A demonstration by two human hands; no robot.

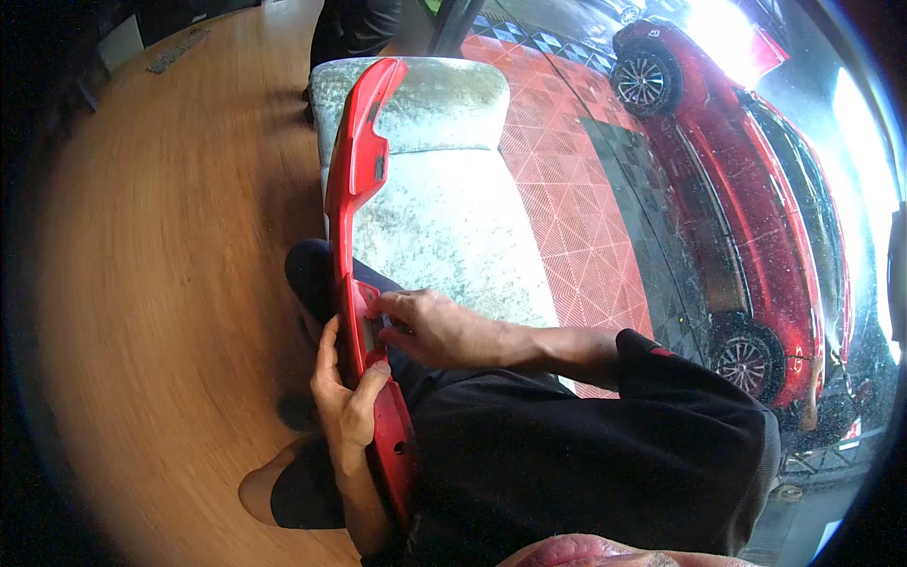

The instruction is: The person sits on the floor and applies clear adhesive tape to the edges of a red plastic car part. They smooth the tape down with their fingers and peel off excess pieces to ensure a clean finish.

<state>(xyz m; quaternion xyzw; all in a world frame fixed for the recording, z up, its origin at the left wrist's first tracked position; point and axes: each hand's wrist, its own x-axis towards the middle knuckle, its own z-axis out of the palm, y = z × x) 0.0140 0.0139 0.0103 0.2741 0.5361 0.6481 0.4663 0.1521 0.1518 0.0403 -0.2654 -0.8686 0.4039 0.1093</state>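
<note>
A long, glossy red car trim panel (363, 168), shaped like a spoiler, lies lengthwise over my lap and reaches up along the light seat. My left hand (348, 404) is wrapped round its near half, thumb on the top face and fingers along the left edge. My right hand (436, 328) is closed, its fingertips pressed down at a recess in the panel's middle. A greyish patch shows in that recess beside the fingers; what they pinch, if anything, is hidden. Farther up, the panel has a dark rectangular slot (380, 168), and a round hole (400, 448) sits near its close end.
A pale, velvety seat (439, 213) stretches ahead of me. Wood-look floor (170, 283) lies to the left. On the right, beyond glass, a wet red car (737, 189) stands near red and grey floor tiles (576, 227). A dark-clothed person (354, 28) is behind the seat.
</note>
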